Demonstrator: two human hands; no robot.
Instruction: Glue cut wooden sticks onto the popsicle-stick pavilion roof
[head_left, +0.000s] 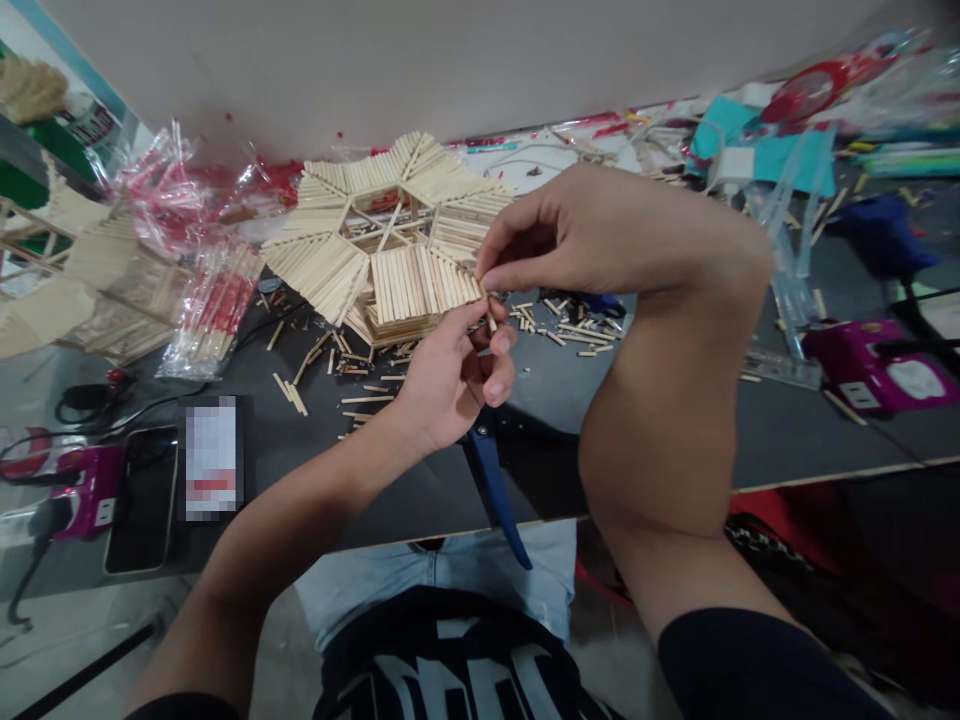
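A star-shaped structure of thin wooden sticks [424,285] lies on the dark table, with an open lattice in its middle. At its near right corner my right hand [544,235] is closed in a pinch; what sits between its fingertips is too small to make out. Just below, my left hand [454,375] is half curled, palm up, with a short wooden stick [492,318] between its fingers. The left thumb is close to the structure's near edge. Under my left hand lies a cutting tool with blue handles [491,480], partly hidden, one handle jutting past the table edge.
Cut stick pieces [577,335] litter the table [300,540]. Left are another stick structure [97,260], bagged sticks [214,310], a phone [142,500] and a blurred-out rectangle [211,458]. Magenta power blocks [877,365] stand at both sides; a wall [450,70] rises behind.
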